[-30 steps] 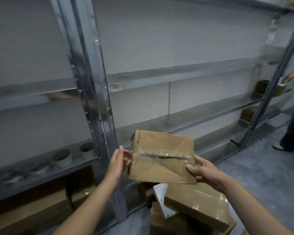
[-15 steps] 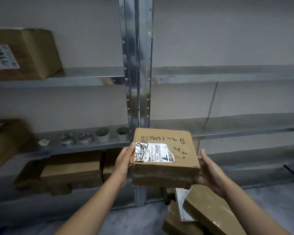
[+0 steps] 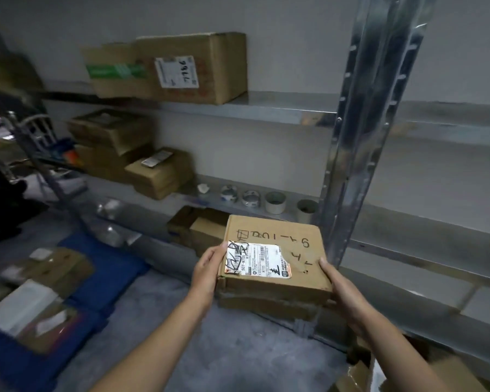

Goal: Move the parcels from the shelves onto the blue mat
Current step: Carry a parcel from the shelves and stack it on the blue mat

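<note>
Both hands on one brown parcel (image 3: 275, 258): left hand (image 3: 208, 271) wraps its left edge, right hand (image 3: 341, 290) its right edge, thumbs on top, fingers underneath. It's in the air in front of the shelf post (image 3: 371, 137), not on the blue mat (image 3: 108, 278). It sits flat, label (image 3: 259, 263) face up at the near-left corner. The top looks near square, so I can't call a long axis. The mat is on the floor to my lower left and already carries several parcels (image 3: 60, 267), brown and white. Upper shelf: big carton (image 3: 193, 69) near its front edge. Middle shelf: stacked cartons (image 3: 111, 137) at the left end, tape rolls (image 3: 275, 202) in a row toward the post.
</note>
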Demonstrator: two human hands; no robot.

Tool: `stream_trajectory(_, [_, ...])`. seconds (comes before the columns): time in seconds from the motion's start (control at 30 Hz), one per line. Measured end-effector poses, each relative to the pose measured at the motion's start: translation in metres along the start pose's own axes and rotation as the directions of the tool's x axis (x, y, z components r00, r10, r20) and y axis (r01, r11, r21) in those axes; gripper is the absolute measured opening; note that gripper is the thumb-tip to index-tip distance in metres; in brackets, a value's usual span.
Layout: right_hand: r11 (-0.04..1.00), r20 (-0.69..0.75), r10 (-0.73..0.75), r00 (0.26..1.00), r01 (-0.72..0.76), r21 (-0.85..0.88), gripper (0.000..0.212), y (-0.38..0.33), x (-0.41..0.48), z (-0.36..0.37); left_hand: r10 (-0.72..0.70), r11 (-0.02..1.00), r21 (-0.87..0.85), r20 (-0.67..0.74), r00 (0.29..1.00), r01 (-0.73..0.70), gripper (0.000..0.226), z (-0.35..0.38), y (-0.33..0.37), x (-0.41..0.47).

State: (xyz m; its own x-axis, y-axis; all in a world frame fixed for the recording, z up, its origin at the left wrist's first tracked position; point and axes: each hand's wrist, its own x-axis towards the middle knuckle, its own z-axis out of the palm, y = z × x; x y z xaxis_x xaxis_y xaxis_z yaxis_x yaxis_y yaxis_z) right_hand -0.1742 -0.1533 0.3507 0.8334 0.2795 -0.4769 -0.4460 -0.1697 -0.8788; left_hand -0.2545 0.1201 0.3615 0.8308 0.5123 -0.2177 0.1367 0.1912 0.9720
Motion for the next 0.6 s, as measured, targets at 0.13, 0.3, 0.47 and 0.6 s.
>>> stream_trajectory(0.13, [0.996, 0.144, 0.017, 0.989, -0.004, -0.085, 0.065, -0.015, 0.033, 0.075, 0.001, 0.998, -0.054, -0.174, 0.985, -0.01, 0.031, -0.067, -0.002, 0.004])
stream_trajectory(0.3, [0.988, 0.304, 0.006, 0.953, 0.042, -0.151, 0.073, -0.039, 0.069, 0.193, -0.024, 0.995, -0.095, -0.348, 0.937, -0.01, 0.03, -0.169, -0.006, 0.013])
stream_trajectory(0.47, [0.953, 0.429, 0.019, 0.903, 0.113, -0.282, 0.075, -0.057, 0.1, 0.335, -0.07, 0.987, -0.162, -0.528, 0.846, -0.019, 0.03, -0.287, -0.003, 0.03])
stream_trajectory(0.6, [0.939, 0.501, 0.073, 0.862, 0.11, -0.326, 0.056, -0.055, 0.114, 0.446, -0.11, 0.976, -0.217, -0.595, 0.796, -0.028, 0.023, -0.377, -0.007, 0.036])
